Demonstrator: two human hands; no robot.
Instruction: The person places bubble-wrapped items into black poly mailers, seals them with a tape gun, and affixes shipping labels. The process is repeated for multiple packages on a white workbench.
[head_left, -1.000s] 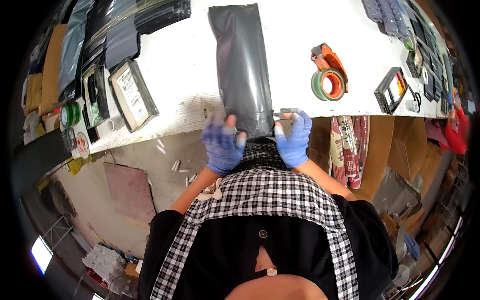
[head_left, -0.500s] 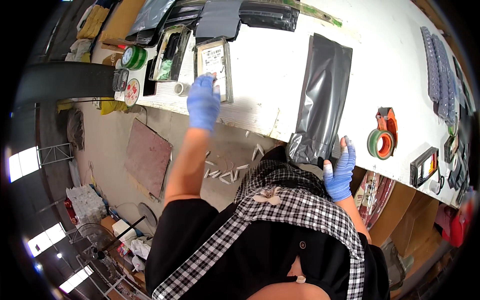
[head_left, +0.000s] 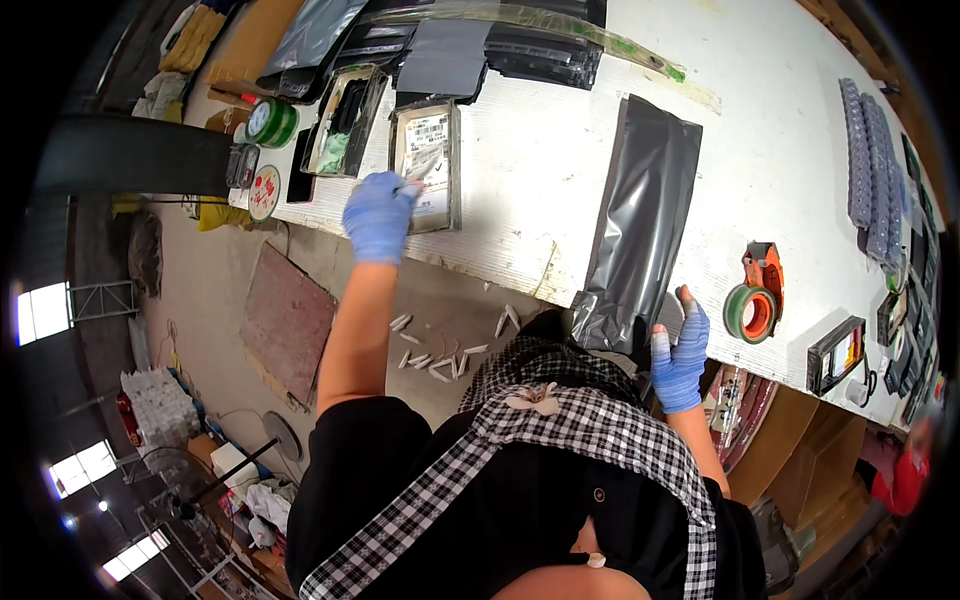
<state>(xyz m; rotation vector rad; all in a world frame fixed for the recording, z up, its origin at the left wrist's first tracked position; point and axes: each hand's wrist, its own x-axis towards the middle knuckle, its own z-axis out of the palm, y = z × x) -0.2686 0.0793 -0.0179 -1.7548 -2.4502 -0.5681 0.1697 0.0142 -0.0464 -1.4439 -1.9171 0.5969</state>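
Note:
My left hand (head_left: 378, 217), in a blue glove with bare fingertips, is over the lower left of a shallow clear tray (head_left: 455, 165). Its fingers are closed at the edge of a printed white label (head_left: 428, 140), whose surface looks curled near them. On the right, a long dark grey plastic mailing bag (head_left: 645, 200) lies filled and smooth, its near end hanging toward my lap at the table edge. Beside that near end is my right hand (head_left: 682, 362), also gloved in blue, with thumb and fingers apart. It grips nothing; whether it touches the bag, I cannot tell.
An orange tape dispenser (head_left: 757, 300) with green tape sits right of the bag. Another tray (head_left: 345, 120), green tape rolls (head_left: 272, 122) and stacked grey bags (head_left: 440, 60) are at the back left. Bubble-wrapped pieces (head_left: 870, 170) lie far right. White scraps (head_left: 440, 365) litter the floor.
My left hand has moved left and slightly down across the tray, and the label now looks curled. The right hand stays beside the bag. The whole view has shifted slightly.

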